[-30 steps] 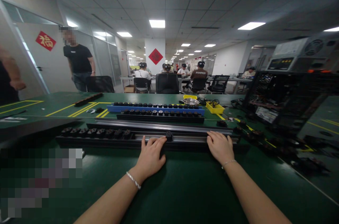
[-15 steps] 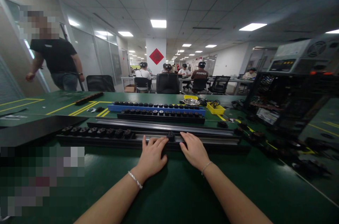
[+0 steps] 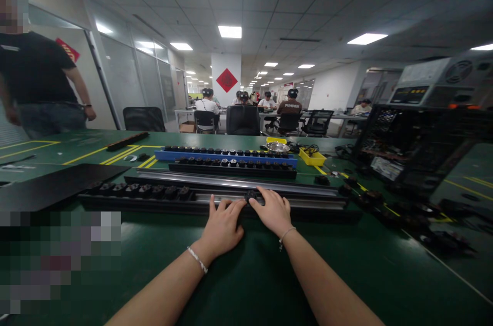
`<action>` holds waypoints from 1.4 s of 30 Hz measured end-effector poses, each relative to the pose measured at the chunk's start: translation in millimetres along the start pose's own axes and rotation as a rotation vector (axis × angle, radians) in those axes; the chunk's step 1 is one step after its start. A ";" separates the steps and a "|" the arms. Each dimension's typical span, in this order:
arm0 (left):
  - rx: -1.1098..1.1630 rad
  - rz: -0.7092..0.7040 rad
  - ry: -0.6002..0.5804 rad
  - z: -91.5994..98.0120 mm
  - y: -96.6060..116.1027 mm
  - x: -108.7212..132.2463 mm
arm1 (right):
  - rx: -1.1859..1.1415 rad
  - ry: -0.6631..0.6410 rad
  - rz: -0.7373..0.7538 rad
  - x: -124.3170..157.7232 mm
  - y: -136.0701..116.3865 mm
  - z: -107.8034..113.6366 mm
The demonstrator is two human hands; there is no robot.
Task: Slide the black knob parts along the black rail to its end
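Observation:
A small black block [image 3: 251, 195], perhaps a socket module, sits in the long black metal rail [image 3: 215, 208] in front of me. My right hand [image 3: 272, 211] has its thumb and fingers around the block, closed on it from the right. From the left, the fingertips of my left hand [image 3: 224, 224] reach the block's edge; its fingers are stretched out and its thumb is apart. Farther left in the same rail stands a row of similar black blocks [image 3: 157, 191]. The block's underside is hidden.
Behind lies another rail with a silver channel [image 3: 231, 182], then a black row of blocks [image 3: 200, 167] and a blue rail [image 3: 162, 156]. A yellow bin [image 3: 314, 157], a metal bowl [image 3: 278, 147] and an open computer case [image 3: 408, 146] stand beyond. A black panel [image 3: 57, 187] lies left.
My right hand has moved left and its thumb and fingers have closed round the black block. My left hand has barely moved. A person at the left has walked farther left and closer.

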State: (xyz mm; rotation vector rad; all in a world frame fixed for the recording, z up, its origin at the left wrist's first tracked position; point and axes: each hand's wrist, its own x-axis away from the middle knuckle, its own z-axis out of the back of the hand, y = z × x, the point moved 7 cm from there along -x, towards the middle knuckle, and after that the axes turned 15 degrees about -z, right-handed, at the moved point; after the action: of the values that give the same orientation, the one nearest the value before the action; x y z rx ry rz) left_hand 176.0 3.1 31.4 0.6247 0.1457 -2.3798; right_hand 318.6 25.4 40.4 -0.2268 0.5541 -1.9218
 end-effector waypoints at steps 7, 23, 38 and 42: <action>0.035 -0.017 -0.005 0.3 0.8 -0.2 | -0.011 0.048 -0.018 2.2 -8.4 -3.3; -0.010 -0.011 -0.020 -1.4 -1.1 0.5 | -0.066 0.185 -0.013 4.3 -1.8 -4.7; -0.003 -0.014 -0.025 -1.3 -1.6 0.6 | -0.056 0.219 0.013 2.0 5.4 -3.8; 0.002 -0.024 -0.019 -0.4 -1.3 0.9 | -0.041 0.235 0.018 0.9 6.1 -3.7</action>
State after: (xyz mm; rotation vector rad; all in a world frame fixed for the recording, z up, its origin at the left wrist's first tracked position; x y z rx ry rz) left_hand 174.7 3.7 30.6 0.6044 0.1441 -2.4086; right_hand 321.7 23.6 34.2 -0.0211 0.7487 -1.9331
